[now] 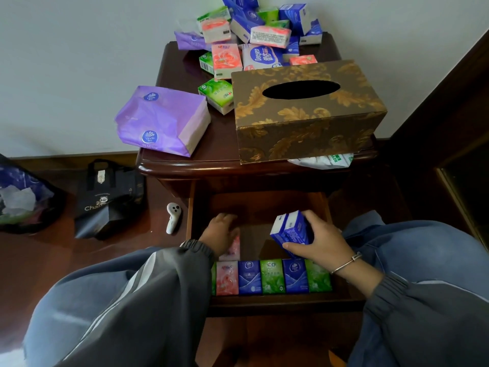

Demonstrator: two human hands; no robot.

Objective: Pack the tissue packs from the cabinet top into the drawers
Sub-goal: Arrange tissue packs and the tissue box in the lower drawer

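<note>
**A:** Where are the hands?

**B:** Both are in the open drawer (277, 304). The right hand (318, 243) grips two blue packs (291, 229) side by side, thumb on the near side and fingers curled over the far side. They are tilted, above the drawer floor.

**A:** And the left hand (219, 233)?

**B:** It lies over a pink pack (234, 249) at the drawer's left. It is blurred, so I cannot tell whether the fingers curl on the pack or lie flat.

**A:** What is packed?

**B:** A row (272, 276) of pink, blue and green packs stands along the drawer's front wall, each touching the next.

**A:** And the cabinet top (222, 147)?

**B:** A loose pile (251, 30) of packs sits at the back by the wall. A purple pack (161, 120) is at the front left, and a gold-patterned tissue box (307, 115) at the front right. On the floor to the left are a black bag (108, 202) and a white controller (173, 217).
</note>
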